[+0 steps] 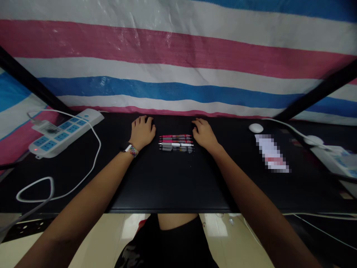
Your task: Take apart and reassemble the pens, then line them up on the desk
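Running my eye along the black bench [173, 186], I first met a white power strip [67, 132] lying aslant at the left, with blue sockets and a small red light at its near end. A bulky white plug [41, 128] sat at its side, and a white cord [99, 145] arched over the strip and curled into a loop nearer the person. Next came the left hand [141, 133], palm down on the bench, fingers slightly spread and thumb held out toward the middle; a multicoloured band [133, 150] circled the wrist. Between the two hands lay five pens [176, 144], nearly parallel and close together: two showed red, one was mostly white, the others looked grey or clear. Just past their right ends rested the right hand [204, 134], also palm down, its fingers loosely bent and a little parted; I couldn't tell whether its thumb touched the pens. Farther right sat a white oval object [256, 128], much like a computer mouse, with a pixelated slip [272, 153] just in front, its details beyond reading. At the far right, a rounded white piece [314, 140] stood near another power strip [334, 158]. Behind everything hung a striped sheet [178, 48] in red, white and blue.
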A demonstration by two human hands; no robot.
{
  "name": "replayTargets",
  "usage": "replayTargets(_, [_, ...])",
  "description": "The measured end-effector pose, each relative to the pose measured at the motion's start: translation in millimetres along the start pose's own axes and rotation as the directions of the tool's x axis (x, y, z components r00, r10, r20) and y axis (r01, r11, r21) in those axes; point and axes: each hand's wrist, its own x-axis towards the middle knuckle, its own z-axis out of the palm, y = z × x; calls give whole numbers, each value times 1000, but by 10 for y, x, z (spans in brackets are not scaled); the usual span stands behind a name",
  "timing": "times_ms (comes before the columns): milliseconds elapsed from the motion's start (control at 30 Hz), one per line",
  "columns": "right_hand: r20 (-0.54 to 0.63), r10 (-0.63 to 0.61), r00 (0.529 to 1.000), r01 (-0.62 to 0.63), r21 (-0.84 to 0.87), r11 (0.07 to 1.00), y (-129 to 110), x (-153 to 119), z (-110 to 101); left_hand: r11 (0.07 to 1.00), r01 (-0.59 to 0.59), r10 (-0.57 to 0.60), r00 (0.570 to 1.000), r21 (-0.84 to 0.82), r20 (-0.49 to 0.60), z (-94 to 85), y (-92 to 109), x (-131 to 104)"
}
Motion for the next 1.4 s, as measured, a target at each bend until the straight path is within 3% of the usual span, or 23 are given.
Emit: replayTargets(1400, [30,-3,1000,2,41,999,28,2,5,1000,1,0,1000,-9,16,9,-15,14])
